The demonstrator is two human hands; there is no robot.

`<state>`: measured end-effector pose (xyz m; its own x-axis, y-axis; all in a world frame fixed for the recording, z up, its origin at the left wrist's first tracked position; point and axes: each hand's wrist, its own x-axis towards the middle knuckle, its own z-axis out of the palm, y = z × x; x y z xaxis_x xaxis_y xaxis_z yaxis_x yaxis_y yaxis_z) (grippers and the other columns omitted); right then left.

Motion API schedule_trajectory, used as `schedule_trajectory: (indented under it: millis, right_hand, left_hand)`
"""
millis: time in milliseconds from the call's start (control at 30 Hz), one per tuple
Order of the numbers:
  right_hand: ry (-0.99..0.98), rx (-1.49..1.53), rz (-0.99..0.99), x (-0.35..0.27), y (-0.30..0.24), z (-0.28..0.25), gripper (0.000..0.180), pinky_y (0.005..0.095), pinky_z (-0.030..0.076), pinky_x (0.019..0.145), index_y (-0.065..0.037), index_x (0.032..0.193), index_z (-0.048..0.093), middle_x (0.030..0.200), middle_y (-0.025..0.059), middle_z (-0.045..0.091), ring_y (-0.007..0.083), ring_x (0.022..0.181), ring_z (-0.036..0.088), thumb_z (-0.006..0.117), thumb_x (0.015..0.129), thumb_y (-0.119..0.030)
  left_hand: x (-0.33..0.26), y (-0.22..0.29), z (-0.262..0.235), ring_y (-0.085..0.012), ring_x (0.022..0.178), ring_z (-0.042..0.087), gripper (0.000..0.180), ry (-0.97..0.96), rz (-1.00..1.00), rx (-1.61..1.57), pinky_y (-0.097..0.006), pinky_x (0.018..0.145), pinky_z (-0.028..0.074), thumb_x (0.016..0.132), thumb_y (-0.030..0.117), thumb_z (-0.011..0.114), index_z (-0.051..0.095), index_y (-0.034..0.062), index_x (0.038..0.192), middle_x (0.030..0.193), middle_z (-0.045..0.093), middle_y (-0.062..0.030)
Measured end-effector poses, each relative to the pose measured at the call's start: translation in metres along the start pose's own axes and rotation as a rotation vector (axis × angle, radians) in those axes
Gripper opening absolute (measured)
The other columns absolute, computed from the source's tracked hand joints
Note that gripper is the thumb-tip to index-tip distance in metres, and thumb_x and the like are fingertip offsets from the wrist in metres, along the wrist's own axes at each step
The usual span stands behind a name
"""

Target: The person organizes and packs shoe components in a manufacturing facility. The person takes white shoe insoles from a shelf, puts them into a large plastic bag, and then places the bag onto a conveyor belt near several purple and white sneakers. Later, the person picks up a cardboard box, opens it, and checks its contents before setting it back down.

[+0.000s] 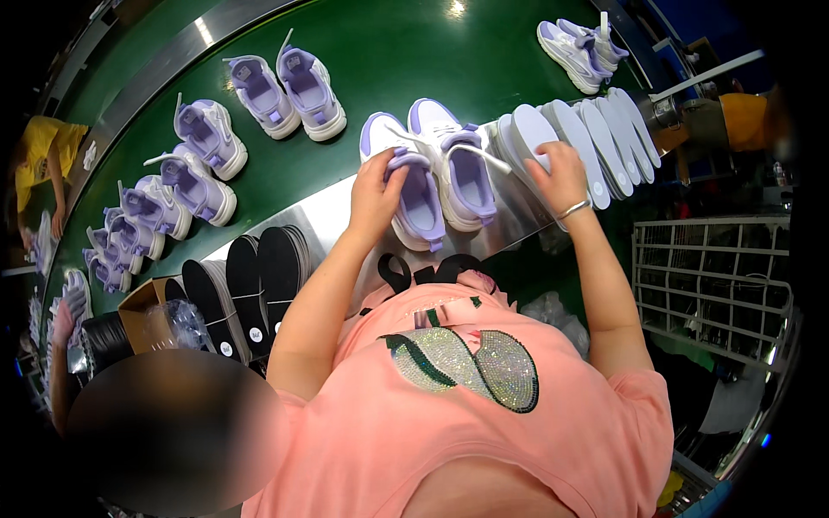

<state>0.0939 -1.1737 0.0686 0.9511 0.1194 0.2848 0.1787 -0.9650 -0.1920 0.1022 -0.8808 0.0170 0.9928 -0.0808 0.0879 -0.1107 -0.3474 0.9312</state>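
A pair of white and lilac sneakers stands in front of me, toes pointing away, on the edge of the metal ledge. My left hand is closed on the collar and tongue of the left sneaker, thumb at the opening. Beside it the right sneaker stands untouched, its pale pull strap sticking out to the right. Over the stacks of pale grey insoles, my right hand pinches the edge of a grey insole; part of it is hidden behind the fingers.
Several more lilac sneakers line the green conveyor belt to the left, and another pair sits far right. Black insole stacks and a cardboard box are at near left. A white wire rack stands right. Other people work at left.
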Motion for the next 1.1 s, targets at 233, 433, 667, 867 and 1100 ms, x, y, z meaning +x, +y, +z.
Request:
schedule_trajectory:
  millis: [233, 433, 667, 867, 1100]
  right_hand:
    - [-0.360, -0.147, 0.384, 0.005, 0.030, 0.000, 0.039, 0.0420, 0.038, 0.074, -0.013, 0.093, 0.051, 0.095, 0.0084, 0.055, 0.0254, 0.093, 0.051, 0.066, 0.065, -0.034]
    - [-0.089, 0.185, 0.260, 0.013, 0.013, -0.040, 0.022, 0.0328, 0.040, 0.070, -0.006, 0.075, 0.057, 0.087, 0.0080, 0.054, 0.0238, 0.083, 0.052, 0.064, 0.067, -0.026]
    - [-0.690, -0.006, -0.480, 0.007, -0.121, -0.075, 0.007, 0.0325, 0.046, 0.057, -0.004, 0.068, 0.060, 0.081, 0.0106, 0.051, 0.0238, 0.067, 0.056, 0.057, 0.066, -0.009]
    - [-0.639, -0.121, -0.318, 0.006, -0.151, 0.033, 0.016, 0.0340, 0.048, 0.063, -0.002, 0.080, 0.060, 0.091, 0.0132, 0.050, 0.0272, 0.074, 0.057, 0.055, 0.068, -0.011]
    - [-0.552, -0.116, -0.294, -0.013, -0.146, 0.002, 0.023, 0.0372, 0.044, 0.066, -0.003, 0.084, 0.055, 0.094, 0.0143, 0.051, 0.0275, 0.081, 0.054, 0.054, 0.073, -0.024]
  left_hand:
    - [0.031, 0.007, 0.002, -0.0198, 0.056, 0.054, 0.027, 0.100, -0.182, 0.008, -0.029, 0.055, 0.042, 0.078, 0.026, 0.054, 0.060, -0.0001, 0.079, 0.061, 0.057, -0.0106]
    - [0.027, 0.005, 0.002, -0.0218, 0.055, 0.054, 0.027, 0.072, -0.382, -0.108, -0.031, 0.055, 0.042, 0.077, 0.026, 0.054, 0.061, 0.0004, 0.077, 0.061, 0.058, -0.0116]
    - [0.009, 0.009, 0.014, -0.0178, 0.058, 0.054, 0.024, 0.190, -0.141, 0.104, -0.031, 0.057, 0.042, 0.076, 0.022, 0.056, 0.056, -0.0014, 0.080, 0.064, 0.057, -0.0109]
    - [0.004, 0.014, 0.023, -0.0359, 0.076, 0.052, 0.024, 0.102, -0.113, 0.316, -0.041, 0.068, 0.042, 0.071, 0.019, 0.057, 0.051, -0.0007, 0.083, 0.081, 0.054, -0.0201]
    - [0.002, 0.002, 0.023, -0.0379, 0.077, 0.052, 0.027, 0.216, -0.096, 0.383, -0.042, 0.068, 0.042, 0.071, 0.016, 0.055, 0.048, -0.0021, 0.091, 0.081, 0.054, -0.0217]
